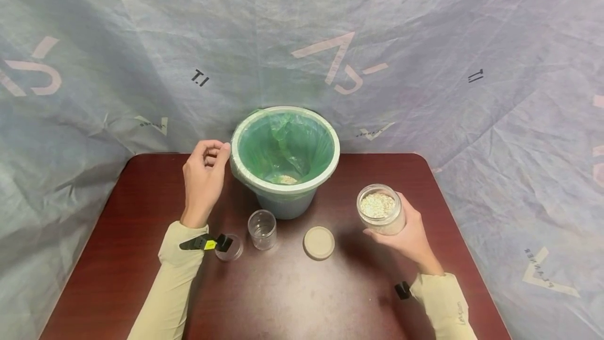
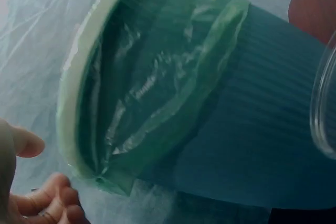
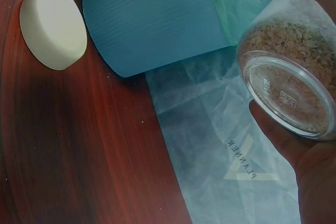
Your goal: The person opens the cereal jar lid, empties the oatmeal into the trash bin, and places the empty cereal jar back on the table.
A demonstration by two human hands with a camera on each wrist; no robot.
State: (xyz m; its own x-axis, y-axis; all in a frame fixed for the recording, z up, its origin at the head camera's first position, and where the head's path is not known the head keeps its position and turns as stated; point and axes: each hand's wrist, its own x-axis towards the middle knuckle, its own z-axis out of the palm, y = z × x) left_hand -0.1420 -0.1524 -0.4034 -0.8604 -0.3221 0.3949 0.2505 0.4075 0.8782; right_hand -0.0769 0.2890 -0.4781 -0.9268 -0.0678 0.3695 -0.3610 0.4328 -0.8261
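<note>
Inside bin (image 1: 285, 206) and jar (image 1: 390, 224) lie flakes (image 1: 287, 179). The right hand (image 1: 409, 236) clamps the jar's side; the left hand (image 1: 205, 180) has thumb and fingers apart.

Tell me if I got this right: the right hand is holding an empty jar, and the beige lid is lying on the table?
Not quite: the jar isn't empty. The head view shows pale flakes inside. The right hand does hold it, and the beige lid lies on the table.
</note>
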